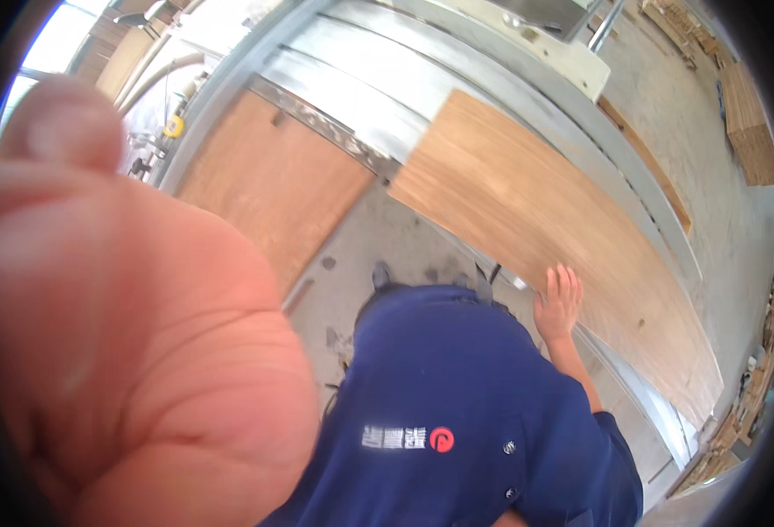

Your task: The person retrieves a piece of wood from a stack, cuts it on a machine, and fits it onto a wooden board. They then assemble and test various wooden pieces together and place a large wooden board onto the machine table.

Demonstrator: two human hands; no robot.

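My left hand [167,342] looms very close at the left, large and blurred. Its palm side and one rounded fingertip show, while the other fingers are out of sight or too smeared to read, and nothing held can be made out. Further off to the right, my right hand [559,301] rests on the near edge of a long light-brown wooden board [527,206]. Its fingers lie stretched out on the board's top face. That board sits slantwise on a grey metal machine table [360,57].
A reddish-brown wooden panel [273,176] adjoins the metal table on the left. Between panel and board the grey concrete floor [369,228] shows, with my shoe on it. Stacked boards [749,123] stand at the far right. A narrow wood strip [646,162] lies along the machine's far side.
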